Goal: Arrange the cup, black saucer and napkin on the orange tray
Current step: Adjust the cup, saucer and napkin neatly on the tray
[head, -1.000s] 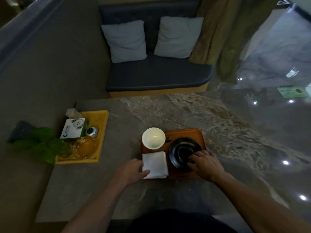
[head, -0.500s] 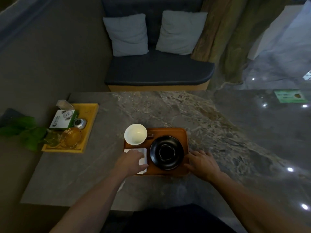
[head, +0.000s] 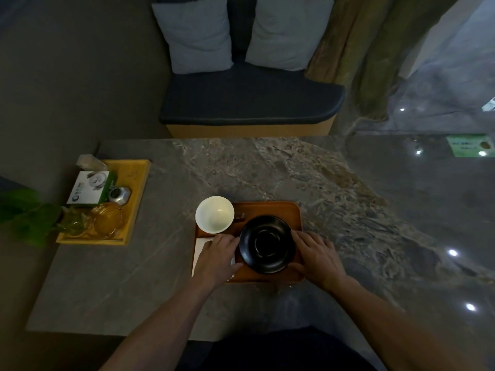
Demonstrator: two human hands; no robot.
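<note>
The orange tray [head: 281, 210] lies on the marble table in front of me. A white cup [head: 214, 214] stands on its far left corner, overhanging the edge a little. The black saucer [head: 266, 243] sits in the middle of the tray. My left hand [head: 218, 258] grips the saucer's left rim and my right hand [head: 317, 257] grips its right rim. The white napkin [head: 201, 247] lies at the tray's near left, mostly hidden under my left hand, with only its left strip showing.
A yellow tray [head: 136, 188] at the table's left holds a green-and-white box [head: 89, 187], a small metal object and glassware. Green leaves [head: 26, 212] hang past the left edge. A dark bench [head: 249, 100] with two pillows stands beyond the table. Glossy floor lies to the right.
My left hand slid from the napkin to the saucer's left rim. My right hand came in from the tray's right edge to the saucer's right rim.
</note>
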